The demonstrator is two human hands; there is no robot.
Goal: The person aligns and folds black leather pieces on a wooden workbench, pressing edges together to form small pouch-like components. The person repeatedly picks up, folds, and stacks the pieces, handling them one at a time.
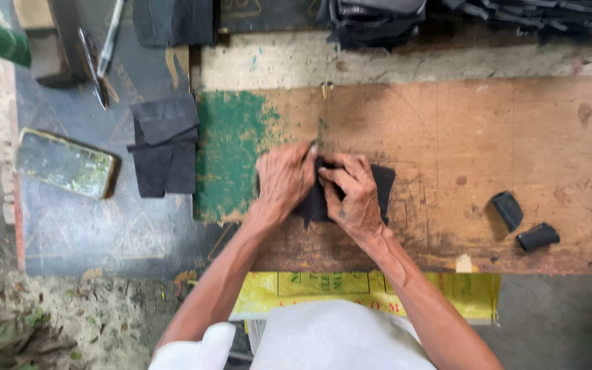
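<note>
Black cloth piece (381, 183) on wooden board (488, 151) | left hand (284, 177) grip pressing it | right hand (354, 195) grip pinching it

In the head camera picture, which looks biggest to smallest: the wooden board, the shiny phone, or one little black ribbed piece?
1. Wooden board
2. Shiny phone
3. Little black ribbed piece, beside a similar-looking second one

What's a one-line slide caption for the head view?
Both hands, left and right, press a dark cloth piece on a worn wooden board, two black grips lying nearby.
</note>
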